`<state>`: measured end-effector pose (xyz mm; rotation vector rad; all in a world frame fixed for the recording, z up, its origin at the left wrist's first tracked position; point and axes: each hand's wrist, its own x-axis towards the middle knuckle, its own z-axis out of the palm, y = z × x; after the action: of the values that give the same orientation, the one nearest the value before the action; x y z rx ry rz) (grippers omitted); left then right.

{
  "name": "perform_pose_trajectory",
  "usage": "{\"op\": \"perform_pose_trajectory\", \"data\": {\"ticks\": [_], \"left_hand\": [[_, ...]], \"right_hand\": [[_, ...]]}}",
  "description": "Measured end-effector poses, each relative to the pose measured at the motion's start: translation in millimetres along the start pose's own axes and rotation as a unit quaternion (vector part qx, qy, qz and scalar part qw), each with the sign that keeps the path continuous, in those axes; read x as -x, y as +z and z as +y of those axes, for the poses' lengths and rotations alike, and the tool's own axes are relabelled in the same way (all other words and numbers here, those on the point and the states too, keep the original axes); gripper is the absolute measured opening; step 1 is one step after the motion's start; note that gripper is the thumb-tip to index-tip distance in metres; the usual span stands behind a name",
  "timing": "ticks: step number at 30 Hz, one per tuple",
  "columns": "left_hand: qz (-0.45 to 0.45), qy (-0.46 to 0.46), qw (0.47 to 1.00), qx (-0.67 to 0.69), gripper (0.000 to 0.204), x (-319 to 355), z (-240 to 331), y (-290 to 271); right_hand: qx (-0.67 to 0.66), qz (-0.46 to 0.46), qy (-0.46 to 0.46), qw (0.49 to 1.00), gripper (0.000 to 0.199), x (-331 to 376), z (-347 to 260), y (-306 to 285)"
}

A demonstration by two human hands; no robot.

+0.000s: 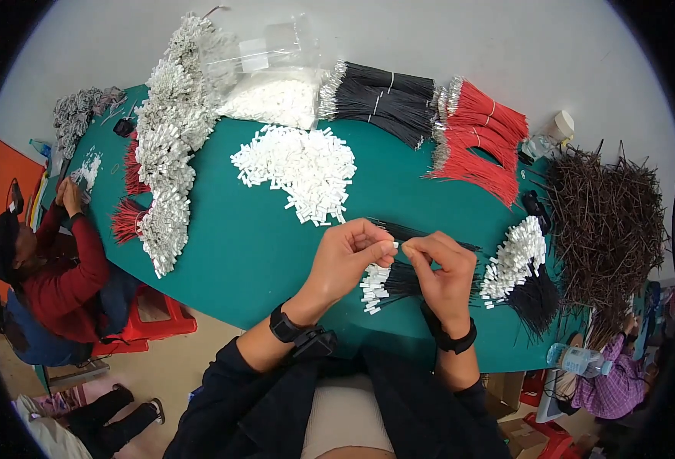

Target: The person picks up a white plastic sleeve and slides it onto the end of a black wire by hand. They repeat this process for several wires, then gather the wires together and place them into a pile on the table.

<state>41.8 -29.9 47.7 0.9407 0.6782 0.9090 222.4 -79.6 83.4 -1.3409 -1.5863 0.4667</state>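
Observation:
My left hand (341,260) is closed, with a small white plastic connector housing (395,245) pinched between thumb and fingertips. Just to its right, my right hand (446,275) is pinched shut with its fingertips almost against the housing; what it holds is too small to make out. Loose black wires (460,242) lie on the table behind my hands. Below them rests a bunch of black wires with white housings (374,289) on their ends, partly hidden by my right hand. A large heap of loose white housings (307,170) is spread beyond my left hand.
Bundled black wires (379,96) and red wires (484,126) line the green table's (253,237) far edge, beside a plastic bag of white pieces (276,96). Finished-looking white-ended bunches (165,161) pile left; brown wires (605,229) heap right. A co-worker (54,275) sits left; a bottle (578,359) is at right.

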Motion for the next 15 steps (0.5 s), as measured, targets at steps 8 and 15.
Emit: {"op": "perform_pose_trajectory", "data": {"ticks": [8,15], "left_hand": [[0.002,-0.021,1.0,0.019,0.009,-1.9,-3.1,-1.1],[-0.04,-0.029,0.989,-0.137,0.01,-6.2,-18.2,-16.1]], "right_hand": [[0.017,-0.001,-0.016,1.0,0.007,-0.4,-0.9,0.9],[0.077,-0.152,0.006,0.985,0.009,0.6,13.1,-14.3]]}}
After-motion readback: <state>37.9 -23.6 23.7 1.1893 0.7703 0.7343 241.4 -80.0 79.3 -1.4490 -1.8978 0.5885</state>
